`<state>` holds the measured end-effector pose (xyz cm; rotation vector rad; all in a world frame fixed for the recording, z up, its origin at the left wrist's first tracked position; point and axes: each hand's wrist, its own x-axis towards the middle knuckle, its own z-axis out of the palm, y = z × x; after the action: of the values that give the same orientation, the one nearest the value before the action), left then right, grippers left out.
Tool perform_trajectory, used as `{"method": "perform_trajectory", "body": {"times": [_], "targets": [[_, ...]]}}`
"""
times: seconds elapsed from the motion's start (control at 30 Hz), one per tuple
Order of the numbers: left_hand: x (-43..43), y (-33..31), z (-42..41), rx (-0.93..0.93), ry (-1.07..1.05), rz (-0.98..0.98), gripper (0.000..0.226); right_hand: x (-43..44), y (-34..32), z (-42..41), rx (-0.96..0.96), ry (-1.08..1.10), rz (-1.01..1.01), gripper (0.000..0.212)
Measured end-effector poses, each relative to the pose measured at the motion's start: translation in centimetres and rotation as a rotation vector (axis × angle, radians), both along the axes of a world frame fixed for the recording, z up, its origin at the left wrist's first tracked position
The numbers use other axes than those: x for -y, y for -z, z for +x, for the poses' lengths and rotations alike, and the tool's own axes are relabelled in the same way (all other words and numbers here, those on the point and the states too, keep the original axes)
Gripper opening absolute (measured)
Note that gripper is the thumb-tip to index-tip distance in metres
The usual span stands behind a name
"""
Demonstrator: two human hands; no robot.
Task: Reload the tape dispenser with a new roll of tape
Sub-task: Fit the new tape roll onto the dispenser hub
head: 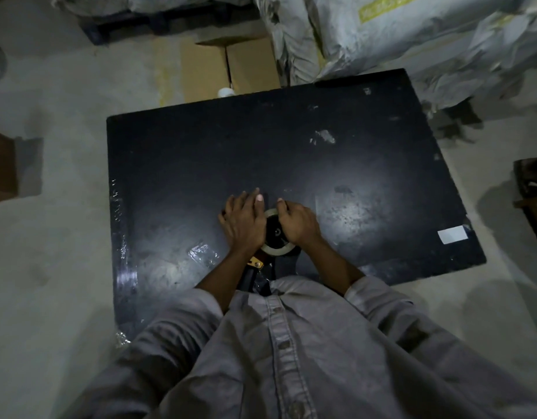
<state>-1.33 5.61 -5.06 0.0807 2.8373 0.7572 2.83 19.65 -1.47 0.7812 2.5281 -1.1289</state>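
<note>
Tape dispenser (255,265) lies at the near edge of the black desk (200,152), handle toward the person's shirt (291,343). Roll of tape (277,250) sits on its hub. Right hand (298,223): grip curled over the roll's rim, holding it. Left hand (244,221) covers the roll's left side; whether its grip closes there cannot be told.
</note>
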Motion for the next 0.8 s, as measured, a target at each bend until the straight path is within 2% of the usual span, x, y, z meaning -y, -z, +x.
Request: {"method": "perform_trajectory", "body": {"times": [0.13,0.43,0.67,0.8], "targets": [[-0.1,0.1,-0.3,0.004,0.024,-0.054,0.072,-0.2,0.7,0.0,-0.035,0.025,-0.018,0.053],[0.1,0.0,-0.1,-0.002,0.045,-0.091,0.069,0.1,1.8,0.2,-0.041,0.104,0.01,0.043],[0.1,0.5,-0.1,-0.012,0.048,-0.116,0.068,1.0,1.7,0.1,-0.143,0.164,0.156,0.041],[-0.1,0.3,-0.1,-0.016,0.031,-0.11,0.07,1.3,1.4,0.0,-0.128,0.154,0.229,0.04]]}}
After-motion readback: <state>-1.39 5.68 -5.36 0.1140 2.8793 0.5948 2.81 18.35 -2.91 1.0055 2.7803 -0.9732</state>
